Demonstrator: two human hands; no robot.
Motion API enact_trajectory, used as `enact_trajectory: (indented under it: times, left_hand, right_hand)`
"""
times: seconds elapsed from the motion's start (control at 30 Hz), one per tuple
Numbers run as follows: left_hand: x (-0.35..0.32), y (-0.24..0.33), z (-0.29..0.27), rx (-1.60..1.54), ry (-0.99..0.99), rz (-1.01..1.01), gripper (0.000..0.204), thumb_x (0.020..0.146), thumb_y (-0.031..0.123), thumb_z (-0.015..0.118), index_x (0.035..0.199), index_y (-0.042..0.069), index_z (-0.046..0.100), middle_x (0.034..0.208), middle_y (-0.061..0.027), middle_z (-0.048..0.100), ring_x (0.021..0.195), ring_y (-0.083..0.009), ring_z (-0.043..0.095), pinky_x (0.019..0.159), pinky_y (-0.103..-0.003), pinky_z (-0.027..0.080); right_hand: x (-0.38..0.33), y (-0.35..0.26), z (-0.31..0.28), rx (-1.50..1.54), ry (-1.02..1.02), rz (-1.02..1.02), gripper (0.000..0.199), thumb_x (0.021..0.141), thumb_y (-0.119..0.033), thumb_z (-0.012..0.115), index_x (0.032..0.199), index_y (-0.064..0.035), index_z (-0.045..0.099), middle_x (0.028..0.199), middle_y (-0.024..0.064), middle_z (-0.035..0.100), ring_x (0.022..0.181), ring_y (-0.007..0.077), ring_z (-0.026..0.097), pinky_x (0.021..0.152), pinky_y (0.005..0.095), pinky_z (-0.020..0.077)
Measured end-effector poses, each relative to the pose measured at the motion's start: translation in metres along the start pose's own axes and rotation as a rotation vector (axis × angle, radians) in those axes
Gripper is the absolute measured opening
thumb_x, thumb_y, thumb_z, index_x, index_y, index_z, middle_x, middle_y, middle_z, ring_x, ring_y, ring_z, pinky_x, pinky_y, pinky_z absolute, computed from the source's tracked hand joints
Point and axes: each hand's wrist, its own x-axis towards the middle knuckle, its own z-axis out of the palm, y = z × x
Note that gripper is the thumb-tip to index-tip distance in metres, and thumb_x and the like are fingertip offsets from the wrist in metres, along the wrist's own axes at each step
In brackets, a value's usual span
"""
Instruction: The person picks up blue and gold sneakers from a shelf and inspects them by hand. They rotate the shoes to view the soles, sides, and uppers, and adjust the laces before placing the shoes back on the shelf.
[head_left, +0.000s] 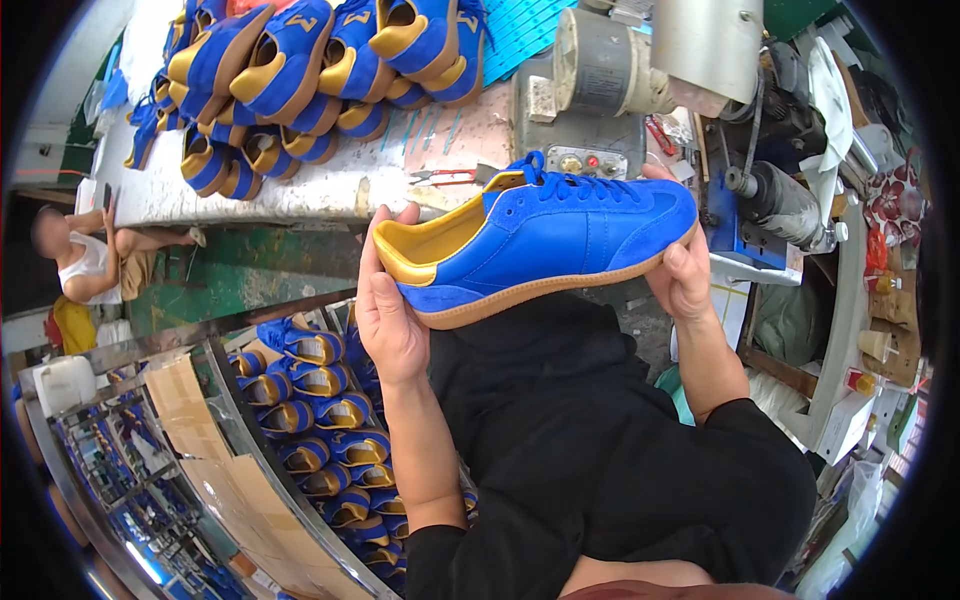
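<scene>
Two bare hands hold one blue shoe (pixel 560 240) up in front of the person's chest, sideways on, with its gum-coloured sole turned down toward the black shirt (pixel 590 430). The left hand (pixel 390 300) is closed around the heel end, thumb on the yellow lining at the collar and fingers curled under the sole. The right hand (pixel 680 270) is closed on the toe end, fingertips over the top of the toe cap and thumb against the sole's edge. So the shoe spans the gap between the two grips, heel left, toe right, laces uppermost, clear of the counter (pixel 300 180) behind it.

Judging by the pose, the step in hand looks like a visual check of the finished shoe's side and sole seam. Any turn of the shoe from here would call for both grips to loosen and roll together, since each one holds only an end.

Beyond the shoe, farther from the person, a heap of matching blue and yellow shoes (pixel 300 70) lies on the counter, and a grey machine (pixel 600 90) stands just behind the shoe's toe half. Below and left of the shoe, more pairs fill a metal rack (pixel 320 420). Another person (pixel 80 260) sits well off to the left.
</scene>
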Motion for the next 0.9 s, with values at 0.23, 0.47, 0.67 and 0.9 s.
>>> enact_trajectory:
  times: [0.23, 0.47, 0.67, 0.9]
  left_hand:
    - [-0.023, 0.005, -0.026, 0.75, 0.051, 0.282, 0.044, 0.103, 0.029, 0.046, 0.133, -0.002, 0.053, 0.146, -0.0207, 0.046, 0.133, -0.0286, 0.047, 0.111, -0.042, 0.036]
    - [-0.077, 0.007, -0.054, 1.039, -0.165, -0.175, 0.023, 0.083, 0.022, 0.076, 0.095, 0.003, 0.073, 0.082, -0.0078, 0.071, 0.082, -0.0237, 0.062, 0.096, -0.04, 0.04]
    - [-0.112, 0.007, -0.064, 0.841, -0.199, -0.292, 0.017, 0.084, 0.013, 0.073, 0.096, 0.0, 0.072, 0.077, -0.0084, 0.07, 0.073, -0.0204, 0.059, 0.085, -0.033, 0.04]
    - [-0.127, -0.005, -0.082, 0.75, -0.213, -0.369, 0.035, 0.078, 0.009, 0.073, 0.112, 0.002, 0.069, 0.093, -0.0114, 0.071, 0.091, -0.0256, 0.058, 0.09, -0.036, 0.043]
  right_hand:
    - [0.001, 0.008, 0.017, -0.138, -0.082, 0.084, 0.084, 0.077, -0.029, 0.075, 0.145, 0.0026, 0.036, 0.129, 0.013, 0.053, 0.123, 0.022, 0.051, 0.108, 0.0362, 0.0364]
    - [-0.004, 0.027, 0.03, -0.17, -0.287, 0.398, 0.093, 0.071, -0.021, 0.084, 0.147, -0.0011, 0.034, 0.136, 0.0168, 0.053, 0.127, 0.0253, 0.053, 0.109, 0.0374, 0.0399]
    - [0.0, 0.056, 0.029, -0.032, -0.436, 0.399, 0.087, 0.076, -0.014, 0.082, 0.148, -0.0026, 0.034, 0.141, 0.0164, 0.049, 0.128, 0.0262, 0.051, 0.11, 0.0399, 0.0393]
    - [0.006, 0.077, 0.038, -0.202, -0.351, 0.494, 0.097, 0.071, -0.031, 0.078, 0.149, 0.003, 0.032, 0.143, 0.025, 0.048, 0.13, 0.0305, 0.051, 0.112, 0.0408, 0.038]
